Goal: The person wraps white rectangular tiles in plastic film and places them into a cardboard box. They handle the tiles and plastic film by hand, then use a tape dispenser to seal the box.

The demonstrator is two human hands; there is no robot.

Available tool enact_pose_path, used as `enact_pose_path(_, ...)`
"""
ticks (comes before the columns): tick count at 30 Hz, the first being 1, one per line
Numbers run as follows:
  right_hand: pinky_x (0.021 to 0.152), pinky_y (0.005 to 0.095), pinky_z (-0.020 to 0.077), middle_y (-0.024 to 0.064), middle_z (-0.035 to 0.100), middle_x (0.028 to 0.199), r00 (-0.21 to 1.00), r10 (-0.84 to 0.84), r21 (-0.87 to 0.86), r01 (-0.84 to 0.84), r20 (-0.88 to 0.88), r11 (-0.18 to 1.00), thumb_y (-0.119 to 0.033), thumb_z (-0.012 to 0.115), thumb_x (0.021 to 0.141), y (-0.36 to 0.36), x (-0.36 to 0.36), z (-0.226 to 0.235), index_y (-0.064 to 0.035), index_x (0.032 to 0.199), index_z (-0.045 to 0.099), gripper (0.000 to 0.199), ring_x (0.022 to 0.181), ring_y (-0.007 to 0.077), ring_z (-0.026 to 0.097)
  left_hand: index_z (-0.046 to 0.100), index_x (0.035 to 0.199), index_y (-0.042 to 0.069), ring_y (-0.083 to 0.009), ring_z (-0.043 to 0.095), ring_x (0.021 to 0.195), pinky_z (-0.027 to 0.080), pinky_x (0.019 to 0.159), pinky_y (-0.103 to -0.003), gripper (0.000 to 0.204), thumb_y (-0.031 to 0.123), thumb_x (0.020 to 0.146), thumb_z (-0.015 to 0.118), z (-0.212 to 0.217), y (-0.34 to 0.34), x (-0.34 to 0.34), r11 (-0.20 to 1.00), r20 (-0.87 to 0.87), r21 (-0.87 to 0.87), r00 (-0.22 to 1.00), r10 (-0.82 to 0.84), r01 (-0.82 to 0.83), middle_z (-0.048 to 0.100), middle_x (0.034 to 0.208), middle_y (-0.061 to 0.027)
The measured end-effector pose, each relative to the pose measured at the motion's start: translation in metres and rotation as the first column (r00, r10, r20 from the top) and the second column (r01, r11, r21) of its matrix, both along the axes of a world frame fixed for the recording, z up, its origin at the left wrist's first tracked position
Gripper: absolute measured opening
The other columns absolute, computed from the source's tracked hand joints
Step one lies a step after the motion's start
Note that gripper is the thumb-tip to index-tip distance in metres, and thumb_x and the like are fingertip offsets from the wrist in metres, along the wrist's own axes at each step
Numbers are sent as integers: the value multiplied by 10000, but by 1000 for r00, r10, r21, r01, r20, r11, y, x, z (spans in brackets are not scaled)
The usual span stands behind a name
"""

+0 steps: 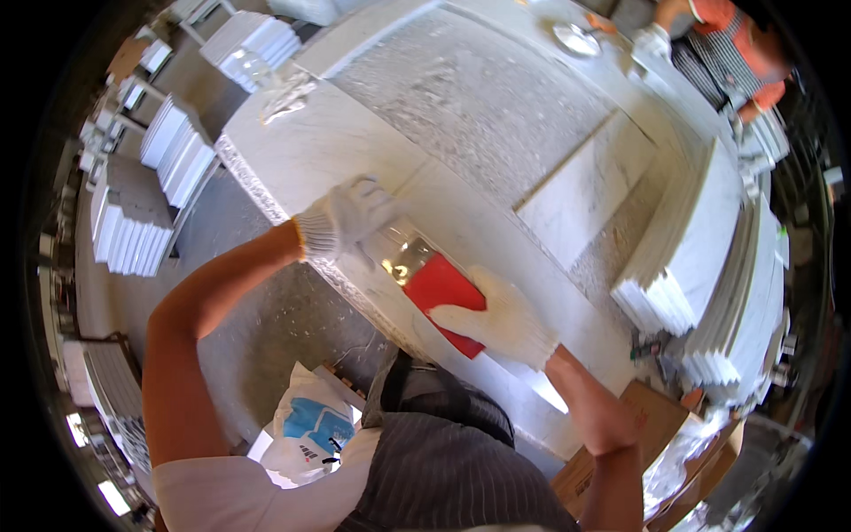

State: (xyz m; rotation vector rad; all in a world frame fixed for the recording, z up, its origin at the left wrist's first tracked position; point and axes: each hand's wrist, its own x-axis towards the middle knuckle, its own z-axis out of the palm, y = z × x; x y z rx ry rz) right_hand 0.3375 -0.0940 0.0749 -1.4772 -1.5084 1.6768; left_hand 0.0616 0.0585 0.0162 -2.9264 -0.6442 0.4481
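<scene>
My right hand (501, 321), in a white knit glove, grips a flat red rectangular piece (439, 288), its thumb across the top. At the far left end of the red piece is a shiny, see-through or mirror-like part (408, 257); I cannot make out its kind. My left hand (355, 215), gloved too, lies just beyond that shiny end with its fingers extended, somewhat blurred. Whether it touches the shiny part is unclear. Both hands are over a long pale marble-like slab (310, 146) with a rough near-left edge.
Stacked white slabs (683, 239) stand at the right, others (164, 151) at the left. A crumpled cloth (288, 96) lies at the slab's far left. Across the bench, a co-worker's gloved hand (651, 43) is near a round metal dish (576, 40). Cardboard boxes (651, 417) sit at lower right.
</scene>
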Motion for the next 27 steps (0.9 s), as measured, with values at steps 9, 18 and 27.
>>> enact_pose_path(9, 739, 341, 528, 144, 687, 896, 977, 130, -302, -74, 168, 950, -360, 776, 785, -100, 128, 27, 0, 1052, 652, 465, 802, 219, 669, 380, 1459, 47, -271, 558, 1161, 356, 1108, -401, 1090, 709, 659, 712, 27, -46, 51, 995, 114, -19, 989, -91, 94, 613, 1192, -127)
enact_pose_path(18, 659, 348, 545, 136, 700, 823, 864, -70, -381, 291, 499, 877, -339, 826, 720, -262, 245, 31, -11, 950, 661, 433, 728, 233, 692, 326, 1530, 74, -236, 599, 1065, 392, 1066, -401, 750, 423, 908, 560, -3, -198, 239, 884, 352, -188, 870, -346, 428, 621, 1124, -81)
enact_pose_path(27, 790, 438, 538, 197, 713, 918, 709, 19, -311, 285, 705, 907, -531, 658, 832, -280, 252, 20, -53, 1023, 673, 515, 873, 377, 695, 316, 1540, 105, -352, 460, 1330, 281, 1174, -493, 812, 632, 936, 448, 5, -212, 271, 827, 77, -375, 903, -423, 420, 473, 1441, -202)
